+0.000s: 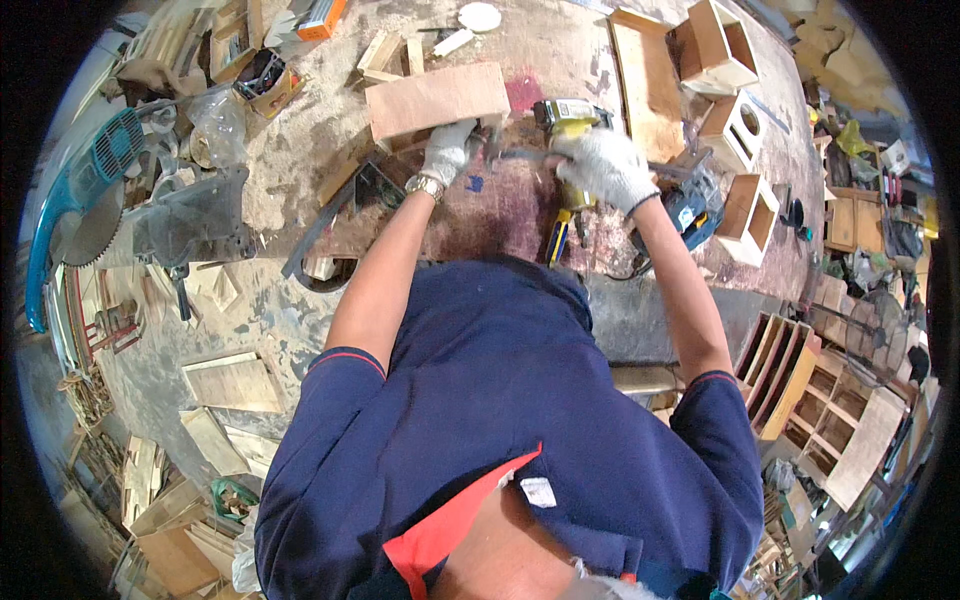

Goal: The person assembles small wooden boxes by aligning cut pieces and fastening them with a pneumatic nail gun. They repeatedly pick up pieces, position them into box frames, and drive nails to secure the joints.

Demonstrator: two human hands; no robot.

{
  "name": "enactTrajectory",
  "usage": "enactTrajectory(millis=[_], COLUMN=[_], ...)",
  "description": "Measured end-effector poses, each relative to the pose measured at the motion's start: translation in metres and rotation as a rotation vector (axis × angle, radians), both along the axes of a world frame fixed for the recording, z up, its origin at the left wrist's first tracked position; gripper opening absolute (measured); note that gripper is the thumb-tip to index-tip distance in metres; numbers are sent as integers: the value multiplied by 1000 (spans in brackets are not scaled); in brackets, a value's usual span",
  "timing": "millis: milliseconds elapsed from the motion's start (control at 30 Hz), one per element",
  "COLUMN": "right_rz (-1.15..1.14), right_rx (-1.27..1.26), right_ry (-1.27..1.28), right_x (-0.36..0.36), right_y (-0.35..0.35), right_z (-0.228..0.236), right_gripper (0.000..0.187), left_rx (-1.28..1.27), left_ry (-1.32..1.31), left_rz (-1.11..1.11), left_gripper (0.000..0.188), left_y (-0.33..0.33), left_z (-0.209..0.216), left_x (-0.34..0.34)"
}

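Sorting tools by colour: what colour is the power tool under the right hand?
Yellow, with dark parts: the power tool under the gloved right hand, seen in the head view.

The picture is bright, with soft, even light like daylight, so the shadows are weak and short. The pale top of the workbench (560, 50) looks washed out and almost white near the upper edge. The middle is fairly sharp: the weave of the white gloves and the blue shirt (520, 400) show clearly. The lens bends everything into a round ball shape, so straight boards curve near the rim. Black corners ring the picture. Things at the edges, like the blue saw (70, 200) on the left side and the wooden shelves (820, 420) on the right, look squashed and a bit fuzzy
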State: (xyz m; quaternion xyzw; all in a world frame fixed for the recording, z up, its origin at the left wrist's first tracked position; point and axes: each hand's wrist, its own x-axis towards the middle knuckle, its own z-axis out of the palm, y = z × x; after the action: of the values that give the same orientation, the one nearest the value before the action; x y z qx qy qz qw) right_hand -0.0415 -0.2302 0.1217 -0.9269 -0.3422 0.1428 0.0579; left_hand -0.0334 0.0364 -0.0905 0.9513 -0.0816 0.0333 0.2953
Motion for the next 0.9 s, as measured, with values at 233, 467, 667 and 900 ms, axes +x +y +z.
enactTrajectory(millis=[233,467,667,900], right_rz=[-29,13,-96,-406], right_rx=[-4,71,159,548], right_ry=[-5,-116,-129,333], right_x=[10,12,9,-59], right_y=[0,8,4,-23], right_z=[17,19,11,7], right_gripper=[22,22,25,36], left_rx=[-100,-131,-124,-147], left_ry=[-10,-55,-27,-74], left_rz=[31,-10,37,71], left_gripper=[41,37,40,33], left_y=[-3,-2,-3,-10], left_z=[3,3,-16,30], left_x=[-1,-4,3,-23])
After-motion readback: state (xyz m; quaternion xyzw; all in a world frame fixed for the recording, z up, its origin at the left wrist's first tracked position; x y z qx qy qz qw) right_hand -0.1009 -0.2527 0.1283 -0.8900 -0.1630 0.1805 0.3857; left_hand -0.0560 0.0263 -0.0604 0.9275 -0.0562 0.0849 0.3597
